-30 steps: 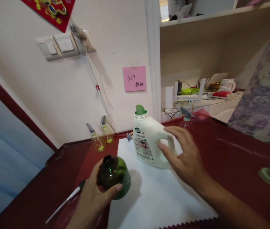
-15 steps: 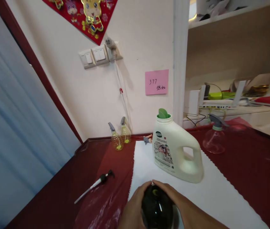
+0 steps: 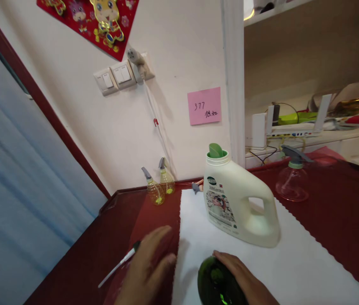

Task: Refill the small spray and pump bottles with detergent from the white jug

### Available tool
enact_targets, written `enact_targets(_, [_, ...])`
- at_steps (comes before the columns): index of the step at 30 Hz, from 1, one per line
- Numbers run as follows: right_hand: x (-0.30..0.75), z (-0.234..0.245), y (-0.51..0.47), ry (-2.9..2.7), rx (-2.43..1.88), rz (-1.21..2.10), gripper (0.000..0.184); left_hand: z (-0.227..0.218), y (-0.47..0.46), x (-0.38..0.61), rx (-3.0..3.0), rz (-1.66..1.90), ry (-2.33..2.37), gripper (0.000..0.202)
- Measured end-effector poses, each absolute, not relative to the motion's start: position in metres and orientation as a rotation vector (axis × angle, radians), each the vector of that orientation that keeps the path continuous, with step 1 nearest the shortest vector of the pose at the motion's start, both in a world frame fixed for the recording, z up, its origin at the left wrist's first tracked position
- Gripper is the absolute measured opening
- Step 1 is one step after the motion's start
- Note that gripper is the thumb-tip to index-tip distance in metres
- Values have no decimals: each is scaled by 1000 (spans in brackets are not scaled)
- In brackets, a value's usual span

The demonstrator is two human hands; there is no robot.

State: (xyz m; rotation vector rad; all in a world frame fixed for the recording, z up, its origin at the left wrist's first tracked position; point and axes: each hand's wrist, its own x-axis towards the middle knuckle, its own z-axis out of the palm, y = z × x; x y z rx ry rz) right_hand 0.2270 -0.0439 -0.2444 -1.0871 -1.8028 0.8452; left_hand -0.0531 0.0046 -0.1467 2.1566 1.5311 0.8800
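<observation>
A dark green, glossy bottle stands at the bottom middle, cut off by the lower edge. My right hand is wrapped along its right side. My left hand is off the bottle, above the red cover to the left, slightly blurred, with thumb and fingers apart and nothing between them. Just beyond it lies a pump head with a long white tube; my hand hides most of its dark top. Behind the bottle stands a pale green handled jug, uncapped, with a green spout showing in its neck.
The jug rests on a white cloth over the dark red table. Two yellow spray bottles stand by the wall; a pink-clear spray bottle is at the right. A blue curtain hangs at the left.
My left hand has let go of the bottle and moved left to beside the pump head. My right hand stays on the bottle. The view has shifted slightly.
</observation>
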Motion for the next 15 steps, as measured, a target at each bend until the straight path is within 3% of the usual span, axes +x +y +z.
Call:
enact_targets(4, [225, -248, -44, -1805, -1082, 889, 79, -137, 36, -106, 2359, 595, 1969, 48])
enact_targets(8, [226, -244, -45, -1810, -1065, 886, 78, -159, 48, -132, 2415, 199, 2049, 45])
enact_targets(15, [227, -242, -44, -1836, -1060, 844, 82, -159, 45, -126, 2270, 201, 2097, 35])
